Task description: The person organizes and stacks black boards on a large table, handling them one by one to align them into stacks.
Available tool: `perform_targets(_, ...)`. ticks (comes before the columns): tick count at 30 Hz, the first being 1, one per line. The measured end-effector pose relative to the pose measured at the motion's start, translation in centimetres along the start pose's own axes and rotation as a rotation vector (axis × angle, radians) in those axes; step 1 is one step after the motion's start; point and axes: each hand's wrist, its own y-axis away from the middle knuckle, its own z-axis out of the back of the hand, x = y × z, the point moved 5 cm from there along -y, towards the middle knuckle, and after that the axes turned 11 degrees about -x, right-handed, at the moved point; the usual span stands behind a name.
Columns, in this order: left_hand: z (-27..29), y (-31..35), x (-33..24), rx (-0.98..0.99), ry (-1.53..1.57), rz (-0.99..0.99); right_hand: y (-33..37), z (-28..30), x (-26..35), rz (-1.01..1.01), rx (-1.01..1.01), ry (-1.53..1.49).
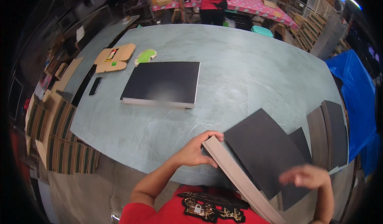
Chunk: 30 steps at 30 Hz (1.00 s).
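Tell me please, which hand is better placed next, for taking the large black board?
Probably the right hand: though blurred, it seems empty and is beside the large black board; the left hand holds the upper end of the grey-edged piece.

Grey floor, pink-covered far table

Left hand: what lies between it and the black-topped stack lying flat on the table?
In the head view, only grey-green tabletop with pale streaks lies between the left hand and the black-topped stack.
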Motion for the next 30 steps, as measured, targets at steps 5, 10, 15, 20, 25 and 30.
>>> perform_targets(5, -0.7, -1.3, 1.7, 0.125, -0.001, 0.078, 9.4, -9.5, -5.8, -0.039, -0.239, -0.178)
perform_targets(10, -1.1, -2.4, 2.4, 0.153, 0.032, 0.047, 9.2, -17.9, -10.3, -0.033, -1.337, -0.417)
perform_targets(15, 0.9, -0.4, 11.7, 0.287, -0.194, 0.228, 1.5, -22.4, -21.9, -0.242, -1.741, -0.421)
perform_targets(20, 6.2, 0.2, 7.8, 0.180, -0.274, 0.165, 1.1, -17.0, -13.2, -0.063, -1.730, -0.387)
perform_targets(25, 22.0, 0.4, 4.4, -0.345, -0.460, 0.154, -13.6, -6.7, 0.4, 0.110, -1.324, -0.281)
perform_targets(30, 38.6, -2.0, 2.2, -0.661, -0.337, 0.128, -31.8, -1.9, 10.9, 0.161, -0.848, -0.361)
